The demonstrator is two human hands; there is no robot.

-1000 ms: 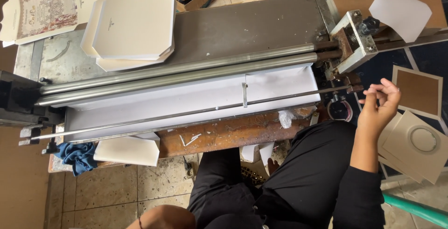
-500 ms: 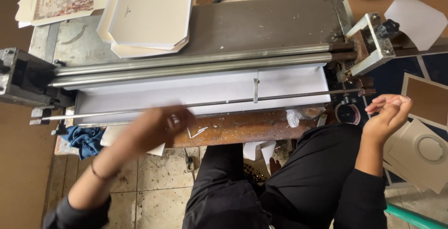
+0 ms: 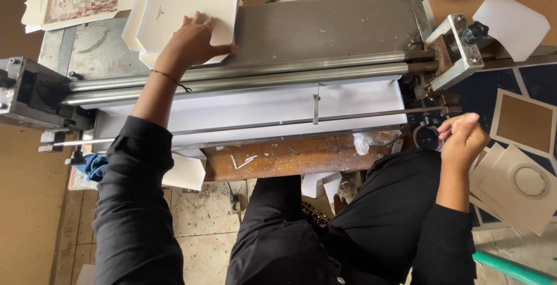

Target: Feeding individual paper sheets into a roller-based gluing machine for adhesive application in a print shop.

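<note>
card stack (image 3: 174, 12) behind rollers (image 3: 243, 76), left side.

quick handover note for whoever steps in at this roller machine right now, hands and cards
Left hand: flat on the white card stack on the machine bed, behind the rollers; no card lifted.
Right hand: at the right end of the machine by the thin rod, fingers curled; grip unclear.
White sheet lies under the rod.
Done: nothing can be told.
Left: the stack.

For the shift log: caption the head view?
Left hand rests on white card stack; right hand by roller machine end.
</note>
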